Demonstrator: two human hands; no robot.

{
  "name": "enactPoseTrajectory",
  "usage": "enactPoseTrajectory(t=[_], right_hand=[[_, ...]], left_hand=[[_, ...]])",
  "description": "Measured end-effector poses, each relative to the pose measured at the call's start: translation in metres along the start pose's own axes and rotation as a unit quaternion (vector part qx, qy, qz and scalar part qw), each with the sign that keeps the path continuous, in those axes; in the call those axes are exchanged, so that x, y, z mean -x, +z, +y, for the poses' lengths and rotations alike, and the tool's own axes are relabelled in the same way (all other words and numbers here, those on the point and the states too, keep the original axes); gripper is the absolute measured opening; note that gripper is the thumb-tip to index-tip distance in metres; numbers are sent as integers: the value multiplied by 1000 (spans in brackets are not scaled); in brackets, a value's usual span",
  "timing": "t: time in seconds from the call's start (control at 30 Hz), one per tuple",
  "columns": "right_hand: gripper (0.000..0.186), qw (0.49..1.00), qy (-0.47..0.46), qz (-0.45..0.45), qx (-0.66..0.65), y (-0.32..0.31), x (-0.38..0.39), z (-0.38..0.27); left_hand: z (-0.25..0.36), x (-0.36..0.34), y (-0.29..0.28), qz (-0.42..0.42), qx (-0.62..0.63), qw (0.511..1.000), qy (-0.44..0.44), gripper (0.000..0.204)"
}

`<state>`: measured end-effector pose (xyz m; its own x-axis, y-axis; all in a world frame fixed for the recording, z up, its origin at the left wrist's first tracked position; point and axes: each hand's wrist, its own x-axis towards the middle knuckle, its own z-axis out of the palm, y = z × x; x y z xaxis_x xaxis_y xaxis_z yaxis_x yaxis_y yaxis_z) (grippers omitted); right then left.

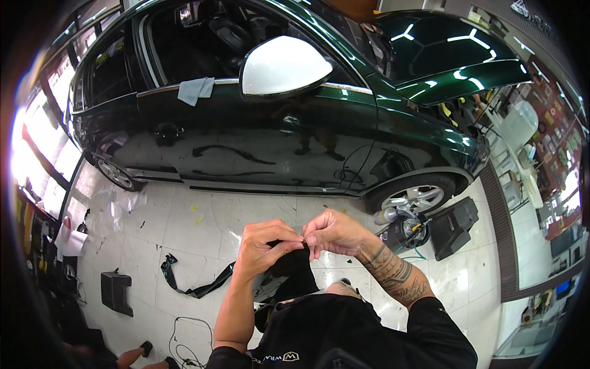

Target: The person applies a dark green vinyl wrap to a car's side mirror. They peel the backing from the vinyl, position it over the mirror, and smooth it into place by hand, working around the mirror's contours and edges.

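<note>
A: What do the two hands have?
B: A piece of dark film [300, 268]. The left hand [264, 246] and the right hand [335, 234] both pinch its upper edge, thumb against forefinger, the fingertips close together.

A: Where is it exactly?
B: In front of the person's black shirt [344, 332], hanging down from the pinch between the forearms.

A: And how does it look?
B: Thin and limp, nearly black, with a greyer, shinier patch toward the left. Its lower end is hard to tell from the dark clothing.

A: Is there more like it?
B: A narrow glossy strip [198, 290] lies on the tiled floor [184, 237], bent and twisted, very dark with a green sheen. It passes behind the left forearm; I can't tell whether it joins the held piece.

A: Farther off?
B: A dark green car [264, 141], side-on, its hood [455, 55] raised. The door mirror [283, 69] has a white cover, and a grey-blue cloth [196, 91] hangs over the window sill.
</note>
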<state>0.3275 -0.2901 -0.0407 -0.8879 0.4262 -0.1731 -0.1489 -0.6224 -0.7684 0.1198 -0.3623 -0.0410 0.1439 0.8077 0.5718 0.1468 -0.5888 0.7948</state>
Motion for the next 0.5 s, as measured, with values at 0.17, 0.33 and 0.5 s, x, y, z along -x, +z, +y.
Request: enactPoseTrajectory(t=[0.17,0.33,0.5], right_hand=[[17,1000,-20,8,8,0,-1,3],[16,999,-39,20,17,1,0,5],[9,998,-40,42,14,6,4,0]], left_hand=[[-1,-2,1,8,-2,1000,3,16],[-3,-2,3,16,1,1000,2,16],[-6,-3,6,31,10,999,12,16]])
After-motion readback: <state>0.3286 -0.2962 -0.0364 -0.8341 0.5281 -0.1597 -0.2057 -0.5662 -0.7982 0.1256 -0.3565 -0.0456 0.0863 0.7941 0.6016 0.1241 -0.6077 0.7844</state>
